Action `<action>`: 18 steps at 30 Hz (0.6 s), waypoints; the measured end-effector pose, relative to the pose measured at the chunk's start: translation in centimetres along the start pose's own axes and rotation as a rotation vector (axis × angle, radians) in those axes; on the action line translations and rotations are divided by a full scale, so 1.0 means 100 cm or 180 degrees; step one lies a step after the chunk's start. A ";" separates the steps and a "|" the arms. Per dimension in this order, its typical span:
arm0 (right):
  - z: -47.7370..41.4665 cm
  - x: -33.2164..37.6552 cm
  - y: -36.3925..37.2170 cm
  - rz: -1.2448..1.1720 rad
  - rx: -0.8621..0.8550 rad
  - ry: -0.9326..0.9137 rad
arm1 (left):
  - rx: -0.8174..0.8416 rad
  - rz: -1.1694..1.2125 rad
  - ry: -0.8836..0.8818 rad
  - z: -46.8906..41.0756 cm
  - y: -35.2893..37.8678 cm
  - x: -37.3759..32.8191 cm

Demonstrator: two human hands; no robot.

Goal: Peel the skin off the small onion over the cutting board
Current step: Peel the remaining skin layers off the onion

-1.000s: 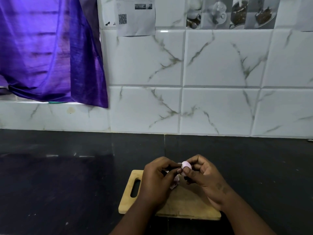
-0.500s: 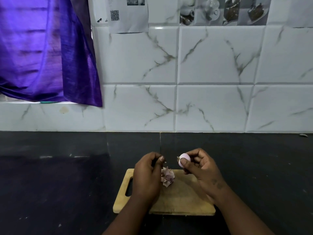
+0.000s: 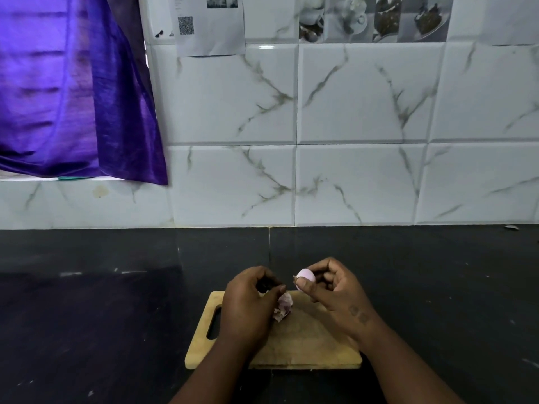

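A small pale pink onion (image 3: 305, 276) sits pinched between the thumb and fingers of my right hand (image 3: 335, 290), held above the far edge of the wooden cutting board (image 3: 294, 342). Its surface looks smooth and bare. My left hand (image 3: 248, 304) hovers a short way to the left of the onion, fingers curled with the tips pressed together; whether they pinch a scrap of skin I cannot tell. A crumpled heap of purple onion skin (image 3: 283, 307) lies on the board just under and beside my left fingers.
The board, with a handle slot (image 3: 214, 322) on its left, lies on a black stone counter (image 3: 102, 316). A white marble-tiled wall (image 3: 350, 170) rises behind. A purple curtain (image 3: 73, 88) hangs at the upper left.
My hands have pulled apart: the left let go of the onion and drew left. The peeled skin now lies on the board. The right hand keeps the onion.
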State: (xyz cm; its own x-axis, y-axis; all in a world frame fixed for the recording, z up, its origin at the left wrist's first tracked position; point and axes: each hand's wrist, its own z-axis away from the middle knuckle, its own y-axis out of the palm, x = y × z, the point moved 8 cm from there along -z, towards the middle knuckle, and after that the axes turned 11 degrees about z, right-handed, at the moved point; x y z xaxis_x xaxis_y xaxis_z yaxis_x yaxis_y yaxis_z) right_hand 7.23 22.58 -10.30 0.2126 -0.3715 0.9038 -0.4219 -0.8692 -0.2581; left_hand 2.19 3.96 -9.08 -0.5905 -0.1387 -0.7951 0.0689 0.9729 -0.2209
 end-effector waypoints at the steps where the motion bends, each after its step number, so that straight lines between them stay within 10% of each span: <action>1: 0.000 0.000 0.000 -0.0032 -0.0011 0.0014 | -0.0029 -0.0152 0.0083 0.000 0.000 -0.002; 9: 0.000 -0.011 0.002 -0.0407 -0.0005 0.0287 | 0.1477 -0.1257 -0.0100 0.008 0.048 0.012; 18: 0.000 -0.018 0.003 0.0311 0.0060 0.0104 | 0.1434 -0.1847 0.0326 0.013 0.050 -0.003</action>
State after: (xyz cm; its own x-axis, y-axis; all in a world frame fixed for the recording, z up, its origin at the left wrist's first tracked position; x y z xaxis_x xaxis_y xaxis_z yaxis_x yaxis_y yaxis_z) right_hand 6.66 22.99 -12.02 0.1422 -0.4442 0.8846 -0.4225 -0.8354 -0.3516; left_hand 3.71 8.64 -10.66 -0.7029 -0.5680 -0.4281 0.0333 0.5750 -0.8175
